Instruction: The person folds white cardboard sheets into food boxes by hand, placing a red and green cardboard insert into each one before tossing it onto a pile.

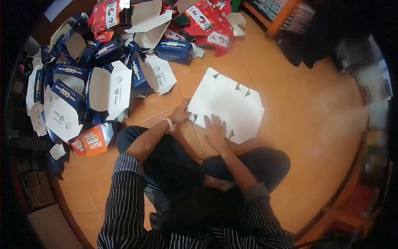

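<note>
A flat white cardboard sheet (pixel 228 103) with cut notches lies tilted on the orange tiled floor, in front of my crossed legs. At its left corner is my left hand (pixel 180 113), its fingers closed at the sheet's edge with a small white flap beside them. My right hand (pixel 215 129) lies on the sheet's lower edge with its fingers spread, pressing flat on the white surface. The fingertips of my left hand are too small to make out fully.
A large heap of folded blue boxes (pixel 174 50) and white-lined cartons fills the upper left. Red printed cartons (pixel 207 20) lie at the top. An orange carton (pixel 94 140) sits left of my knee. A wooden shelf (pixel 282 18) stands at the upper right.
</note>
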A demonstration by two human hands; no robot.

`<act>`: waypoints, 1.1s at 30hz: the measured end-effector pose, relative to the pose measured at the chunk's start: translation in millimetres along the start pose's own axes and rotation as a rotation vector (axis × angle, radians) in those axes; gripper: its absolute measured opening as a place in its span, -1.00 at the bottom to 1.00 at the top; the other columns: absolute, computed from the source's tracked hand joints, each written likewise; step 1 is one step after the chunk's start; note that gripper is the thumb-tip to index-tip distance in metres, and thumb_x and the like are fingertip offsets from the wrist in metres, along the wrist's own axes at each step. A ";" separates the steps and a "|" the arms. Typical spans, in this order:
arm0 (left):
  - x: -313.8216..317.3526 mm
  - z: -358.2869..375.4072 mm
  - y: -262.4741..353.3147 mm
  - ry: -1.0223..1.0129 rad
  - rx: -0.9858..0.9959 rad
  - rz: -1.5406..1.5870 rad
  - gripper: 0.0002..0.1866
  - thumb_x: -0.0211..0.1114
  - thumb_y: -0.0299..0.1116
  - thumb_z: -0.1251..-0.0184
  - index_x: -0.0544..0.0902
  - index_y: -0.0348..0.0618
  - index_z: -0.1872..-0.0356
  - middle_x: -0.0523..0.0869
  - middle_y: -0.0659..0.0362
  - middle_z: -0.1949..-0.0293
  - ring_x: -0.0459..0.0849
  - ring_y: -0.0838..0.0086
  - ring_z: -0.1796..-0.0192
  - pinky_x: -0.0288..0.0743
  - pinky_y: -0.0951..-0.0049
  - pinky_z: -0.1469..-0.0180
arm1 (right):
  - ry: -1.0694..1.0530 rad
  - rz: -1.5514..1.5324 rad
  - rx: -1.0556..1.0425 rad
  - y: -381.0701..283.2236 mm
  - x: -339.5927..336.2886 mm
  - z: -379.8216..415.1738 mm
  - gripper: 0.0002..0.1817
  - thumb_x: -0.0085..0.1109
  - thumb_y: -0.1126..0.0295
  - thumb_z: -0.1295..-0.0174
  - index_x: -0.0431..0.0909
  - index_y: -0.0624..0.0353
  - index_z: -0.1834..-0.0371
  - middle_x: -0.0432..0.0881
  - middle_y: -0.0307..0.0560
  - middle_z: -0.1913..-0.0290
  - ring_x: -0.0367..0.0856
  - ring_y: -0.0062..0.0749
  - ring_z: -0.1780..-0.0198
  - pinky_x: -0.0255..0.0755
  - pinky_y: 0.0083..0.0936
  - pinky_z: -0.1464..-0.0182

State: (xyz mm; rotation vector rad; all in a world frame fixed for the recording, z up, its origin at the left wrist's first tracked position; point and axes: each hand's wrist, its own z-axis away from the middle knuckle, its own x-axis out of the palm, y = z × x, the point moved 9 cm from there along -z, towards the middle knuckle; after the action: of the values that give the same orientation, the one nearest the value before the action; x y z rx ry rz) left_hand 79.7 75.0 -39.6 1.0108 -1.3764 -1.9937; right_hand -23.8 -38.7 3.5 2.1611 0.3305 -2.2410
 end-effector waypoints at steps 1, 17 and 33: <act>-2.3 4.3 2.9 0.055 -0.028 0.035 -0.37 0.21 -0.49 -0.05 0.14 -0.17 -0.17 0.40 0.01 -0.07 0.38 0.33 -0.11 0.25 0.40 -0.13 | -0.001 0.004 0.000 -0.6 3.3 0.0 -0.29 0.23 0.16 0.11 0.21 0.11 -0.16 0.22 0.12 -0.18 0.10 0.03 -0.25 0.00 0.10 -0.19; 32.9 -7.1 51.9 -0.102 0.397 -1.085 -0.63 0.15 -0.40 -0.04 0.43 -0.07 0.04 0.44 0.01 0.01 0.44 0.12 -0.04 0.40 0.19 0.00 | -0.011 0.000 -0.163 23.7 -0.6 -25.5 -0.64 0.11 0.47 0.10 0.40 0.24 0.15 0.42 -0.01 0.22 0.44 -0.19 0.16 0.46 -0.35 0.29; 27.6 -88.8 39.9 -0.859 0.225 -0.631 -0.72 0.39 -0.33 0.10 0.61 -0.02 0.28 0.63 0.18 0.37 0.55 0.39 0.27 0.39 0.44 0.20 | -0.768 -0.622 -0.434 77.0 34.8 -117.5 -0.65 0.23 0.16 0.09 0.53 0.27 0.43 0.54 0.05 0.49 0.45 -0.24 0.45 0.34 -0.35 0.32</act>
State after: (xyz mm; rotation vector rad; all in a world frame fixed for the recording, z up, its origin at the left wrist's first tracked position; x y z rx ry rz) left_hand 134.8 -9.2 -28.8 0.7452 -1.8989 -3.0200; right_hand 102.4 -90.5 -44.9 0.9517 1.4080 -2.7038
